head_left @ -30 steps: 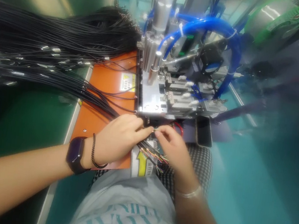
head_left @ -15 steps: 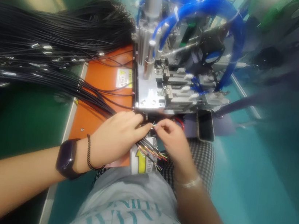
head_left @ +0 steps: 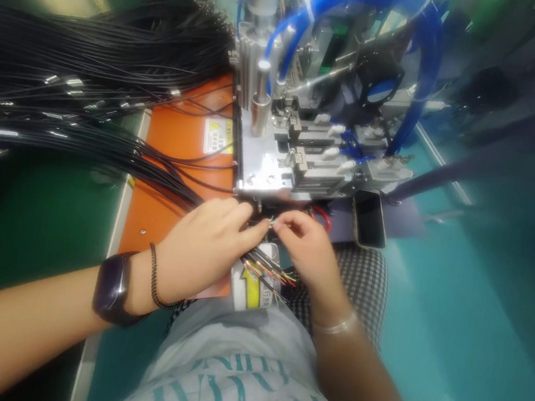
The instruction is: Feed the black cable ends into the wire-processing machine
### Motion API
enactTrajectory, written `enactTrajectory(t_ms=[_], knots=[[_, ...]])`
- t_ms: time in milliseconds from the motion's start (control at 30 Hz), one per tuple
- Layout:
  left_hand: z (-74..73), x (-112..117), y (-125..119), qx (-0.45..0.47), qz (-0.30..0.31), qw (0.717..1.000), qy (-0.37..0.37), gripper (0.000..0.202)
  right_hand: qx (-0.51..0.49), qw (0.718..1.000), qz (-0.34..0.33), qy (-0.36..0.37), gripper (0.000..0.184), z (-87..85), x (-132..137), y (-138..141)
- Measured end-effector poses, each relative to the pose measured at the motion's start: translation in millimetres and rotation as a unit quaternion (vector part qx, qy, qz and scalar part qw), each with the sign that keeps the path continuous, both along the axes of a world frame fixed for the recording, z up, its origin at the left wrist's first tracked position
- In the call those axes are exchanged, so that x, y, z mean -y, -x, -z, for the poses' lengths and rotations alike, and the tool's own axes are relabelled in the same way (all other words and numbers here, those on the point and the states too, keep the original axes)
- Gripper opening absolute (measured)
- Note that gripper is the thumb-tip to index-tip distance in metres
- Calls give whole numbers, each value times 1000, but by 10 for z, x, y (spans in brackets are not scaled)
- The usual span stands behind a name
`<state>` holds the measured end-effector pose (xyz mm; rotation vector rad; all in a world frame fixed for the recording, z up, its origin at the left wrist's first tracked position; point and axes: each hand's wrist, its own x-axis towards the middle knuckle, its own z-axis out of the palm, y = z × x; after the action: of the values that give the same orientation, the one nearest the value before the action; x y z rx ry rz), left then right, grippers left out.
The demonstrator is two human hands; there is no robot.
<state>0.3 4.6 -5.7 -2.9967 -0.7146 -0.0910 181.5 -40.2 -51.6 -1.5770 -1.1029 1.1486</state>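
At pneumatic machine (head_left: 272, 168), L hand (head_left: 202, 244) closes on black cable bundle (head_left: 106, 153) to steady it; R hand (head_left: 308, 248) pinches thin wire ends (head_left: 272, 223).

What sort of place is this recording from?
Probably a factory cable-assembly station: a pneumatic machine with blue air hoses, a mass of black cables, and a green workbench.

The green bench (head_left: 31, 235) carries an orange plate (head_left: 146, 224), and many black cables (head_left: 93, 59) are lying over it.
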Motion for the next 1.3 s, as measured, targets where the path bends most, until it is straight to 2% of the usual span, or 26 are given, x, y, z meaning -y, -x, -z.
enactTrajectory(t_ms=[200,367,467,667,833,933,1000,1067,1167,1300], knots=[[-62,21,-46,-24,0,1000,-5,42,42,999,14,-19,12,11,-18,43],[-87,28,-64,-41,-2,999,-24,38,-74,997,33,-15,13,128,-13,80],[-55,19,-44,-27,-1,999,-23,38,-102,993,46,-24,11,151,4,74],[1,17,-8,-8,0,1000,-21,29,-30,996,37,-74,11,50,-21,46],[-53,44,-19,-14,-4,999,-41,18,26,998,46,-34,13,31,-47,75],[-122,108,-26,-35,-26,998,-37,10,-37,998,39,9,17,74,-39,84],[-166,166,-20,-41,-39,998,-31,9,-54,998,45,3,16,97,-13,77],[-196,217,-6,-43,-46,997,-40,11,3,998,43,-48,13,106,29,62],[-210,255,17,-48,-38,996,-59,13,120,984,21,-128,10,117,98,53],[-206,237,28,-55,-29,997,-49,11,169,975,25,-142,13,165,140,76]])
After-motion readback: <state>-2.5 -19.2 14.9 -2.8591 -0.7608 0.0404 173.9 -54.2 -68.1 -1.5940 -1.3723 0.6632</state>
